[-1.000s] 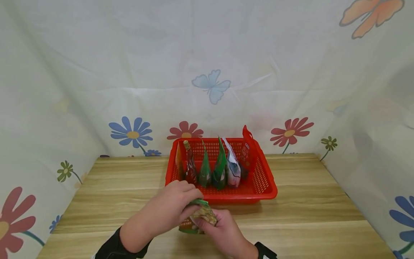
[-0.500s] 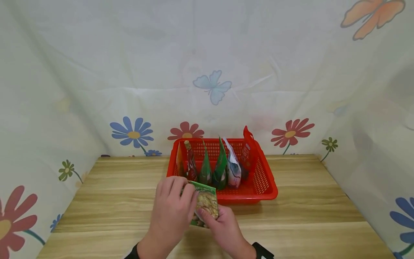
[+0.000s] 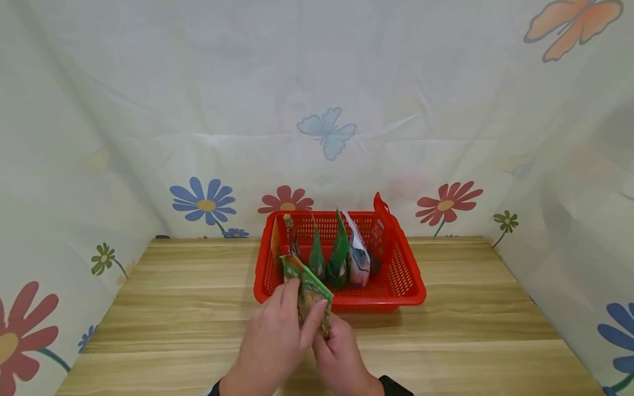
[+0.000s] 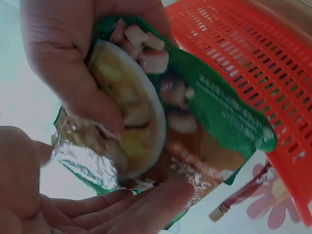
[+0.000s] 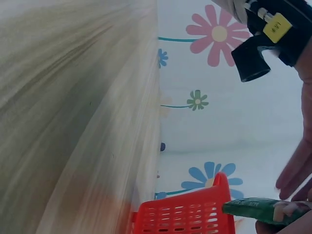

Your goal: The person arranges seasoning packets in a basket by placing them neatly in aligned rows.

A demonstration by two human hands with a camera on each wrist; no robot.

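A flat green food packet [image 3: 312, 300] printed with a bowl of soup and pinkish cubes is held up in front of the basket, tilted. My right hand [image 3: 344, 357] grips its lower part, the thumb pressing on the printed face [image 4: 141, 102] in the left wrist view. My left hand [image 3: 272, 335] lies against the packet from the left, its fingers and thumb overlapping it in the head view. In the left wrist view the left fingers [image 4: 97, 214] look nearly straight along the packet's lower edge.
Behind the hands stands a red plastic basket [image 3: 346, 301]. Upright in it are a bottle [image 3: 293, 239], green packets [image 3: 339, 261], a white pouch [image 3: 359, 258] and a red pouch [image 3: 381, 234]. The wooden table [image 3: 198, 291] meets flowered cloth [image 3: 218, 143].
The packet has been raised and turned more upright. My left hand has shifted from its top edge down onto its side, while the right hand has kept its grip.
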